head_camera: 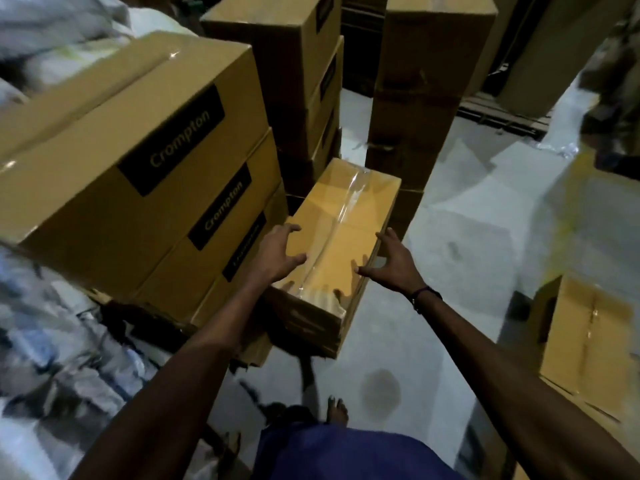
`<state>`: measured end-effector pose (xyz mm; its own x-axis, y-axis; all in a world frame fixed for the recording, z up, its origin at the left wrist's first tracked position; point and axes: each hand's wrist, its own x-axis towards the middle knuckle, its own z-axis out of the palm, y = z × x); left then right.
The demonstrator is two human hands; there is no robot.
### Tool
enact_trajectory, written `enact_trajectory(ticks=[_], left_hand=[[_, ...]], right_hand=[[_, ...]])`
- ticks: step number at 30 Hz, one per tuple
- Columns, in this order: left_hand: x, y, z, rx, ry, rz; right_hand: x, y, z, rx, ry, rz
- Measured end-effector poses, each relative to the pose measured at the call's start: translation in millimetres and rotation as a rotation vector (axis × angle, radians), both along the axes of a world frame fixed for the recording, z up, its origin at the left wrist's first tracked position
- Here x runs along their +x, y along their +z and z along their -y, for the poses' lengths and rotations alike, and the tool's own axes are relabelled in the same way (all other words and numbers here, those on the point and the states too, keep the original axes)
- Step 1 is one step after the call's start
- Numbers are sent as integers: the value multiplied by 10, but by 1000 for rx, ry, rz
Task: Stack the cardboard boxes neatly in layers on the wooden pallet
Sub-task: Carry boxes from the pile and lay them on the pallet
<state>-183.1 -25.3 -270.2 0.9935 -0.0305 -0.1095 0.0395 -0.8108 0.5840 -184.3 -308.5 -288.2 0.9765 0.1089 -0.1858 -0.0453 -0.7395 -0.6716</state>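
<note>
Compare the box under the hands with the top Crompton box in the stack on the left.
The box under the hands is narrow, sits low, and shows no label; the top Crompton box is broader, sits atop a stack, and bears a black label. Both hands frame the narrow one; nothing touches the Crompton box. Both are brown cardboard sealed with clear tape.

So there's a long taped box (341, 244) sitting in the middle, running near to far. Left hand (277, 256) is on its left edge, right hand (391, 263) at its right edge. Just left of it is a stack of Crompton boxes (138, 174). Two taller stacks (304, 74) stand behind it, and an open carton (585, 337) is off to the near right on the floor (467, 237).
</note>
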Motion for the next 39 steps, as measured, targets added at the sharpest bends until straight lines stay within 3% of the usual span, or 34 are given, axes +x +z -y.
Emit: enact_trajectory(ticks=[13,17,28,39], left_hand=[[1833,-397,11,113,-285,-304],[2202,-712,-28,239,-382,-381],[2406,-1105,-7,234,-416,-388],[2234,-903,364,242,-430,-400]], right_hand=[[1180,-536,-425,-154,-87,-226],[1350,-698,-522,-149,-142,-267],[1513,-1167,-691,-120,-342,-326],[1209,-927,-603,-87,-483,-309]])
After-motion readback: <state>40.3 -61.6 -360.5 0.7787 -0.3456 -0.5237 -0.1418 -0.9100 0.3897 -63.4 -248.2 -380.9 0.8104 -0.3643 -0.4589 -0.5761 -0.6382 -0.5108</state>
